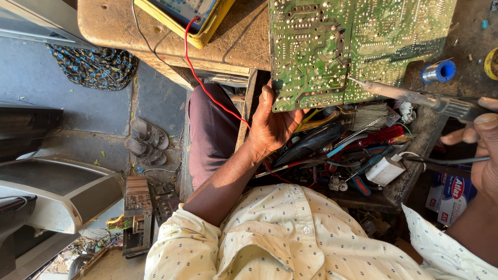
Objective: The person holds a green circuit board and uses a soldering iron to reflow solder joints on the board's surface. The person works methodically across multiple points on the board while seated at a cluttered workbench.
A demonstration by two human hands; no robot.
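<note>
A large green circuit board (353,41), solder side up, lies on a worn wooden bench. My left hand (272,124) grips its near left corner, thumb on top. My right hand (480,140) holds a soldering iron (415,96) by its handle. The iron's tip rests on the board's lower edge near the middle. A black cable runs from the iron under my right hand.
A yellow multimeter (192,15) with a red lead (202,83) sits at the bench's far left. A blue solder spool (438,71) lies right of the board. An open drawer (342,155) holds screwdrivers, pliers and a brush. Sandals (148,140) and old electronics lie on the floor.
</note>
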